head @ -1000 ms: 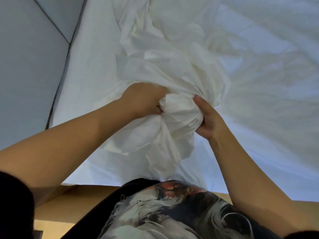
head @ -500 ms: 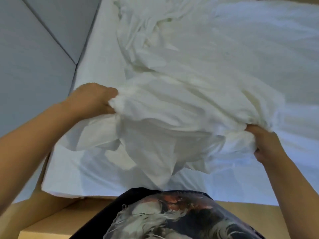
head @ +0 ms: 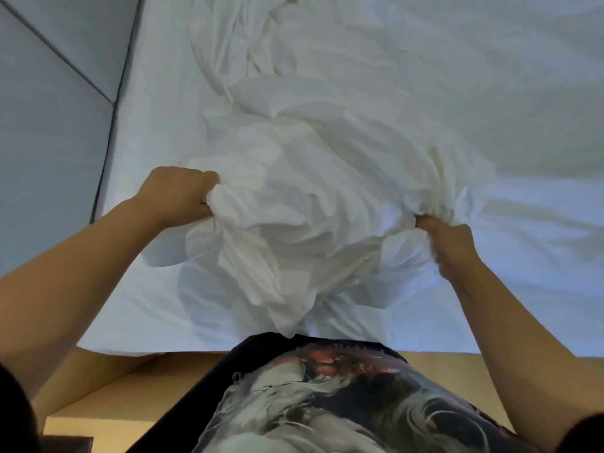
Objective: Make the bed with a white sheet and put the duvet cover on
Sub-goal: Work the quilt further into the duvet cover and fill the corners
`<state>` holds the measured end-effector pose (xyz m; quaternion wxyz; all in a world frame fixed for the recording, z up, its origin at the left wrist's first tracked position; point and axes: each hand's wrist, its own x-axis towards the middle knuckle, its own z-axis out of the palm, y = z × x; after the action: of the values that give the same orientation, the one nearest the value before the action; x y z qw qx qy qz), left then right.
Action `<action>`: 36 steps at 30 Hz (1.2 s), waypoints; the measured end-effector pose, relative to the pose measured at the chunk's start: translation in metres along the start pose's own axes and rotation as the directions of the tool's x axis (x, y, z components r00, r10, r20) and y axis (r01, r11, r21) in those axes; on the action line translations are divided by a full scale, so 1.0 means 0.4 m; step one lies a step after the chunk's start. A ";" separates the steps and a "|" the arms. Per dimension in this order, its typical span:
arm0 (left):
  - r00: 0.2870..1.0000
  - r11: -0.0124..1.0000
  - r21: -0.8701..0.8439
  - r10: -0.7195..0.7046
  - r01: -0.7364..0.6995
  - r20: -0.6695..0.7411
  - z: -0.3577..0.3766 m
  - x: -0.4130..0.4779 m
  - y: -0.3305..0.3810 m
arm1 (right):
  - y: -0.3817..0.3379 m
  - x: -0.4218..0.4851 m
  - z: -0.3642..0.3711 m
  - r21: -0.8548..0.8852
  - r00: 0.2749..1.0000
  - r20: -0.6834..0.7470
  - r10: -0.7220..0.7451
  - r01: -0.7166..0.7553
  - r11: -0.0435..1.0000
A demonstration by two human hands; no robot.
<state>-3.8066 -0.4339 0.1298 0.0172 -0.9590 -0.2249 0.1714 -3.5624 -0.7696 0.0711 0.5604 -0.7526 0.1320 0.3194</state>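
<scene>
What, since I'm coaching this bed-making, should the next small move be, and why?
Probably pull the hands wider apart and lift, to shake the crumpled white fabric bundle open. The left hand and right hand each grip a bunched handful, and the cloth between them hangs in loose folds over the flat white bed sheet.

A white sheet [head: 153, 289] lies spread flat over the bed, lightly creased, reaching the near edge. On it sits a crumpled white bundle of bedding [head: 310, 204], raised at its near end and trailing in loose folds toward the far left. The left hand [head: 176, 194] grips its left side and the right hand [head: 447, 243] its right, with folds sagging between them.
</scene>
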 end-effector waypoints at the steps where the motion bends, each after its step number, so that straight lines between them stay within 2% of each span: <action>1: 1.000 1.000 0.005 0.002 -0.002 -0.002 0.005 -0.003 0.005 | 0.000 -0.002 -0.001 -0.003 1.000 0.018 0.004 -0.004 1.000; 9: 0.991 0.995 0.024 -0.096 0.094 0.092 -0.019 -0.028 0.076 | 0.008 0.000 -0.005 -0.003 0.997 0.075 0.024 -0.024 1.000; 11: 0.998 1.000 0.002 -0.002 0.002 0.056 -0.028 -0.043 0.136 | 0.011 0.001 -0.005 -0.001 0.996 0.083 0.034 -0.034 0.999; 13: 0.980 0.977 -0.084 0.193 -0.196 -0.042 -0.023 -0.060 0.239 | 0.015 0.002 -0.005 0.012 0.994 0.098 0.046 -0.048 0.999; 14: 0.959 0.957 -0.074 0.275 -0.281 -0.072 -0.015 -0.064 0.302 | 0.018 0.003 -0.006 0.026 0.992 0.109 0.058 -0.061 0.998; 16: 0.936 0.936 0.028 0.352 -0.351 -0.016 0.011 -0.042 0.428 | 0.022 0.007 -0.009 0.053 0.986 0.143 0.084 -0.093 0.994; 19: 0.951 0.941 0.137 0.306 -0.309 0.040 0.039 0.051 0.565 | 0.023 0.019 -0.014 0.108 0.974 0.200 0.103 -0.127 0.986; 23: 0.978 0.952 0.225 0.202 -0.208 0.048 -0.010 0.161 0.623 | 0.012 0.047 -0.020 0.107 0.945 0.286 0.158 -0.196 0.975; 25: 0.979 0.975 0.123 0.173 -0.186 0.111 -0.040 0.190 0.628 | 0.000 0.055 -0.021 0.049 0.923 0.328 0.201 -0.230 0.972; 27: 0.976 0.977 0.050 0.202 -0.206 0.079 -0.057 0.212 0.626 | -0.043 0.064 -0.028 0.008 0.926 0.326 0.190 -0.204 0.979; 31: 0.994 0.998 0.057 0.044 -0.039 -0.102 -0.171 0.215 0.611 | -0.221 0.091 -0.059 -0.053 0.933 0.347 0.095 -0.081 0.995; 34: 0.983 0.997 -0.039 -0.069 0.063 -0.167 -0.262 0.206 0.586 | -0.345 0.099 -0.128 -0.081 0.930 0.365 0.037 -0.008 0.997; 36: 0.966 0.988 -0.101 -0.134 0.114 -0.220 -0.291 0.185 0.552 | -0.372 0.113 -0.212 -0.055 0.950 0.310 0.016 0.001 0.998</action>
<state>-3.6114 -0.5947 0.1911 0.0115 -0.9562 -0.2884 0.0498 -3.4169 -0.7908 0.1700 0.5522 -0.7076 0.0361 0.4394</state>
